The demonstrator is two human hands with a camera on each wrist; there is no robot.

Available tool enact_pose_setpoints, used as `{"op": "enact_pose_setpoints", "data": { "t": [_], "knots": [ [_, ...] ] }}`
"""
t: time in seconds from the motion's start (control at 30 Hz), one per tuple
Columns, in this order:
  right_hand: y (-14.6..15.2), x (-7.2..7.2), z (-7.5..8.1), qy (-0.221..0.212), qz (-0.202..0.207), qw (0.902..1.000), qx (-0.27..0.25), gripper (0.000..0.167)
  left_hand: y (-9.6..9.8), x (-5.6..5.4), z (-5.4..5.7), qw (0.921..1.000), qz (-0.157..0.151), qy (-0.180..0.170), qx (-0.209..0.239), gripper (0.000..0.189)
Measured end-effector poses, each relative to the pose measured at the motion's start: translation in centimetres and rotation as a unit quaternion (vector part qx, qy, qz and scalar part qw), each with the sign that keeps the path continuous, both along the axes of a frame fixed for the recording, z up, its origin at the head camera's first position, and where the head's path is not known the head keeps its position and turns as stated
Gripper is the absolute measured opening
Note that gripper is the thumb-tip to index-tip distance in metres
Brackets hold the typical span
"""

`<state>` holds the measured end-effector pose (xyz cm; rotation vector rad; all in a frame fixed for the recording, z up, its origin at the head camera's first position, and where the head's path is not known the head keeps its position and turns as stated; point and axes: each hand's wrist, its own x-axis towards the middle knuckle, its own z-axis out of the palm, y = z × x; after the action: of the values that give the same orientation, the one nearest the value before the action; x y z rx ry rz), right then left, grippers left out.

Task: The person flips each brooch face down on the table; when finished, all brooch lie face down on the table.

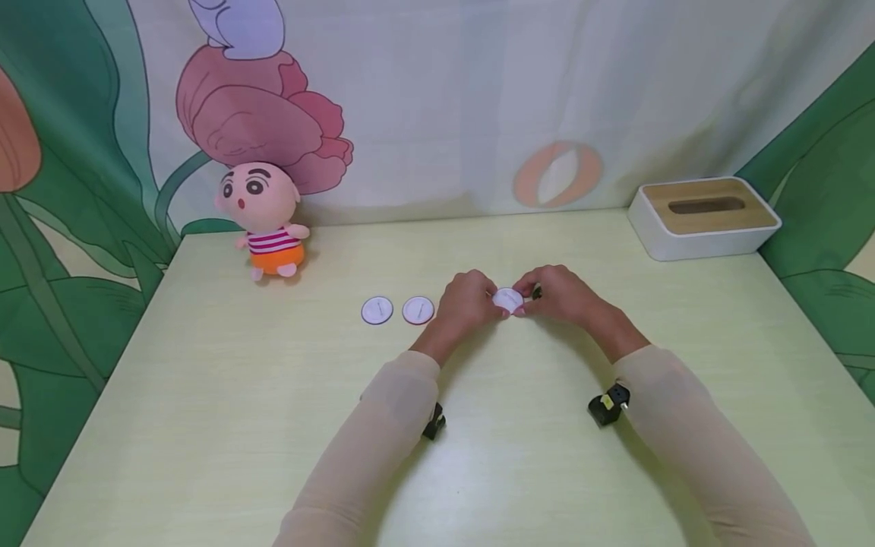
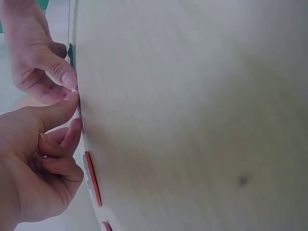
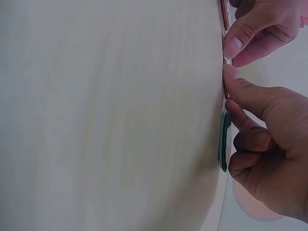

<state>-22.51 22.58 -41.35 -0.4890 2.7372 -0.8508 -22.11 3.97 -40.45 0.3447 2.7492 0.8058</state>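
Observation:
A small white disc (image 1: pixel 508 301) with a faint mark on its face lies between both hands on the table. My left hand (image 1: pixel 468 301) pinches its left edge with thumb and fingertips. On the opposite edge, the thumb and fingertips of my right hand (image 1: pixel 562 295) pinch the same disc. Beside the right hand's curled fingers is a green-edged flat piece (image 3: pixel 223 142), mostly covered in the head view. Left of the left hand lie two similar white discs, a nearer one (image 1: pixel 418 310) and a farther one (image 1: pixel 377 310). The left wrist view shows a red edge on one disc (image 2: pixel 92 179).
A doll (image 1: pixel 263 216) in a striped top and orange shorts stands at the table's back left. At the back right sits a white tissue box (image 1: pixel 704 219) with a wooden lid. Behind the pale table (image 1: pixel 239 395) hangs a printed curtain (image 1: pixel 437 106).

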Motion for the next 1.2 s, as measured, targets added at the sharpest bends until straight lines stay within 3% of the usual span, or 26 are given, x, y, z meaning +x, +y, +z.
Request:
{"op": "enact_pose_setpoints", "data": {
  "t": [0.3, 0.43, 0.57, 0.8, 1.03, 1.2],
  "knots": [
    [0.7, 0.8, 0.2, 0.017, 0.020, 0.9997, -0.002, 0.031, 0.2, 0.7, 0.5, 0.9997, -0.018, 0.008, 0.014, 0.027],
    [1.4, 1.4, 0.3, 0.033, 0.016, 0.9988, -0.031, 0.028, 0.7, 1.1, 0.7, 0.9989, -0.019, 0.027, 0.032, 0.021],
    [2.3, 1.9, 0.6, 0.045, 0.002, 0.9977, -0.051, 0.026, 1.4, 1.4, 0.6, 0.9967, -0.042, 0.036, 0.059, 0.019],
    [4.1, 2.4, 0.9, 0.040, -0.021, 0.9979, -0.046, 0.026, 2.3, 1.4, 0.2, 0.9956, -0.048, 0.027, 0.076, 0.032],
    [5.6, 1.9, 0.1, -0.012, -0.021, 0.9996, -0.014, 0.050, 3.4, 0.6, -0.6, 0.9977, -0.053, 0.017, 0.039, 0.050],
    [6.0, 1.9, -0.2, -0.008, -0.020, 0.9996, -0.016, 0.049, 4.1, 0.4, -0.7, 0.9970, -0.074, 0.026, 0.001, 0.045]
  ]
}}
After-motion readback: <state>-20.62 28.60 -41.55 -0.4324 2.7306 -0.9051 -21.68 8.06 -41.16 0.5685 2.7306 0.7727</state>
